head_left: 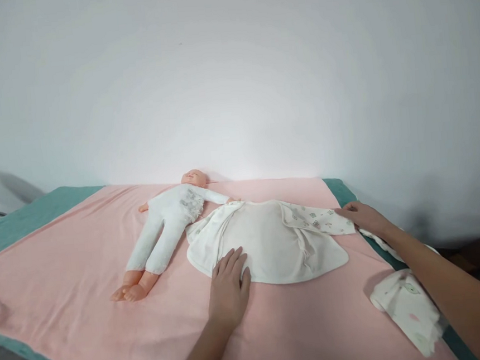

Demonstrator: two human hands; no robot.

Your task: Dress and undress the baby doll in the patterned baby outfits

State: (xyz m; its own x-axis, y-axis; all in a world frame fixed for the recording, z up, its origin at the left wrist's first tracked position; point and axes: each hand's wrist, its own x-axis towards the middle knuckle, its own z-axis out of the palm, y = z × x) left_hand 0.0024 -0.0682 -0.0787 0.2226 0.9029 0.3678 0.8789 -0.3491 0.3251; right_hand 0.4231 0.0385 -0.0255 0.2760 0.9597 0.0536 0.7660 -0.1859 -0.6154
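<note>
A white baby shirt (266, 245) lies spread open on the pink cloth, with its plain inside facing up. Its patterned sleeve (321, 219) stretches out to the right. My left hand (230, 287) rests flat on the shirt's lower left edge, fingers extended. At the sleeve's cuff, my right hand (366, 219) has its fingers bent and closed on the fabric; the fingertips are partly hidden. Left of the shirt a baby doll (166, 223) in a white body suit lies on its back, one arm reaching to the shirt's upper edge.
A folded patterned white cloth (408, 305) lies by the right edge, below my right forearm. More white fabric (382, 243) is partly hidden behind that arm. The pink cloth (63, 274) covers a teal one (37, 214). A pale wall (231, 80) stands behind the table.
</note>
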